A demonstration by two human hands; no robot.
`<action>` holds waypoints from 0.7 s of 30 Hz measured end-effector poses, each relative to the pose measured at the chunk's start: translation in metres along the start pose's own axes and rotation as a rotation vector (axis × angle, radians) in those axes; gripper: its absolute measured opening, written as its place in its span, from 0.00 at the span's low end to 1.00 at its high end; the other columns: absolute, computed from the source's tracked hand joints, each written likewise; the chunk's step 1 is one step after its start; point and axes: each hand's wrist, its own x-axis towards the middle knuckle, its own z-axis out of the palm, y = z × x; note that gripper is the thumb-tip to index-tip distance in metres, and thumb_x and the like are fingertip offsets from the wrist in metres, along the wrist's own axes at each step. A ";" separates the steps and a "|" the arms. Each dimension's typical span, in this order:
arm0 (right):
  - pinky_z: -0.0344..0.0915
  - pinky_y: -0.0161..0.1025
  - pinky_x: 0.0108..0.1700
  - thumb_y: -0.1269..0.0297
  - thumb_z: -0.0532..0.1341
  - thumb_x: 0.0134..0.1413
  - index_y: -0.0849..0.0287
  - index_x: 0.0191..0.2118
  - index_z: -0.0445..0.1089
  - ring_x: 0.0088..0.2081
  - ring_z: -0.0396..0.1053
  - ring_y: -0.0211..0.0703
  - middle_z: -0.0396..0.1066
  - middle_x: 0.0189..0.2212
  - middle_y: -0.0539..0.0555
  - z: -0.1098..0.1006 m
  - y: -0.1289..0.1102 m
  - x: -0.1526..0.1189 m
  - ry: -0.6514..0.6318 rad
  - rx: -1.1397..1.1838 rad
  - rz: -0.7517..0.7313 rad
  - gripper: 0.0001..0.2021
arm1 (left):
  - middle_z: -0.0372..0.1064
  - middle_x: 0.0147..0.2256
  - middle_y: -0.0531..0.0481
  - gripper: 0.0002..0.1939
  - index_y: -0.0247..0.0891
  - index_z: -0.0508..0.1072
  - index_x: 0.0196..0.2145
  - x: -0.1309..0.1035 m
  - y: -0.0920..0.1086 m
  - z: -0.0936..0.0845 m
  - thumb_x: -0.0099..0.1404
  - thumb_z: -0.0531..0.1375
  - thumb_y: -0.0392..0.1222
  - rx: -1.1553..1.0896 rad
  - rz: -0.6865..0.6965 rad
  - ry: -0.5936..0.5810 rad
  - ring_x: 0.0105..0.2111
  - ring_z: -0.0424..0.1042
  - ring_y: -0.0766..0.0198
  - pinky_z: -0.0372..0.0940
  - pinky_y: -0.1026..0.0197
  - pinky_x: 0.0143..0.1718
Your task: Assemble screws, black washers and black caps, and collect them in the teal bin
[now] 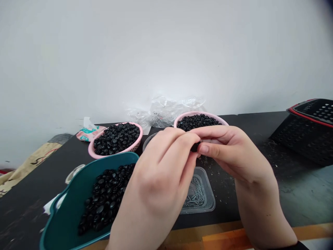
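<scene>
My left hand and my right hand meet in the middle, above the table. Their closed fingertips pinch a small black plastic part between them; much of it is hidden by the fingers. Below, a clear plastic box holds many thin metal pins, and my left hand covers part of it. To the left, a teal scoop-shaped bin contains a heap of small round black caps, partly behind my left forearm.
Pink baskets of black parts stand at the back left and back centre. Clear plastic bags lean against the wall. On the right is a black perforated basket with a red rim. A pink-and-white packet lies far left.
</scene>
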 end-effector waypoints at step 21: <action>0.77 0.33 0.47 0.71 0.66 0.65 0.45 0.46 0.83 0.44 0.77 0.37 0.81 0.41 0.48 0.024 -0.011 -0.020 0.212 -0.237 -0.314 0.12 | 0.75 0.48 0.63 0.12 0.51 0.72 0.48 0.003 -0.003 -0.004 0.72 0.62 0.33 -0.289 -0.073 0.066 0.50 0.74 0.68 0.70 0.65 0.55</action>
